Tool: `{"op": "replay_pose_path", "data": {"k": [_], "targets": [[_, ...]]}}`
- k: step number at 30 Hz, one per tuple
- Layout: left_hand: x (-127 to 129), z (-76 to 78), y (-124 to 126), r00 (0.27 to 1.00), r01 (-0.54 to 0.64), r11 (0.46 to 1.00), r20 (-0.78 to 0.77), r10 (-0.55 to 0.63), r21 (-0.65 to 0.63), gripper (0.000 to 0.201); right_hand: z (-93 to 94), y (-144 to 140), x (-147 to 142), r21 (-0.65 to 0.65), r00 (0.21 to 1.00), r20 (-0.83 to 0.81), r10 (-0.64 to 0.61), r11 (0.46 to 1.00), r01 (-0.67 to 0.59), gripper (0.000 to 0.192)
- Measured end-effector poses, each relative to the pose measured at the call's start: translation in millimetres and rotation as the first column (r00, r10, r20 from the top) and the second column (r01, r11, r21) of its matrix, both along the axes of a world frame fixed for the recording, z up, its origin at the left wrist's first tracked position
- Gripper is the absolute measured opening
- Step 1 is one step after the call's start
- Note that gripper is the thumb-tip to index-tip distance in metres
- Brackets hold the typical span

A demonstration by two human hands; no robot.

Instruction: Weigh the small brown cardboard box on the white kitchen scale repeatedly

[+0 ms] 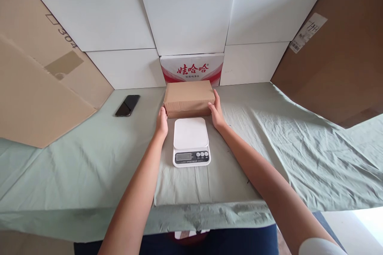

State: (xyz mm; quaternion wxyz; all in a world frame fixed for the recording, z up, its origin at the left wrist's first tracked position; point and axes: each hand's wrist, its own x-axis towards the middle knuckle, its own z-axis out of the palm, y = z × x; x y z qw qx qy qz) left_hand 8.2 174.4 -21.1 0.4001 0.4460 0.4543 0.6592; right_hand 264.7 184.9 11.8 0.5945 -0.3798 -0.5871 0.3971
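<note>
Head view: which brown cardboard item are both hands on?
The small cardboard box just beyond the white digital scale: left hand and right hand hold its opposite ends. Neither touches the large left cardboard panel or right cardboard panel.

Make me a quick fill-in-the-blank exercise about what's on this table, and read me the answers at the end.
1. The left hand and right hand touch opposite ends of a box whose cardboard is ____.
2. The white scale has ____ round buttons beside its display.
3. The black phone lies to the ____ of the left hand.
4. The large characters on the carton behind the box are printed in ____.

Answers: brown; three; left; red.
</note>
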Motion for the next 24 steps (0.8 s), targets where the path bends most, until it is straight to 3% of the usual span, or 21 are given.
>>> {"op": "replay_pose_path", "data": {"k": [6, 10, 24], "targets": [[-31, 3.8, 0, 0.991, -0.131, 0.990, 0.023, 0.132, -0.048, 0.093, -10.7, 9, 16, -0.140, 0.983, -0.111, -0.147, 0.981, 0.131, 0.084], [-43, 5.2, -2, 0.985, -0.171, 0.985, 0.017, 0.171, -0.028, 0.095, -16.8, 14, 20, -0.188, 0.971, -0.157, -0.178, 0.971, 0.148, 0.080], [-26, 8.6, -8, 0.994, -0.108, 0.991, -0.020, 0.106, -0.082, 0.091, -25.5, 22, 21, -0.203, 0.976, -0.084, -0.201, 0.962, 0.180, 0.066]]}}
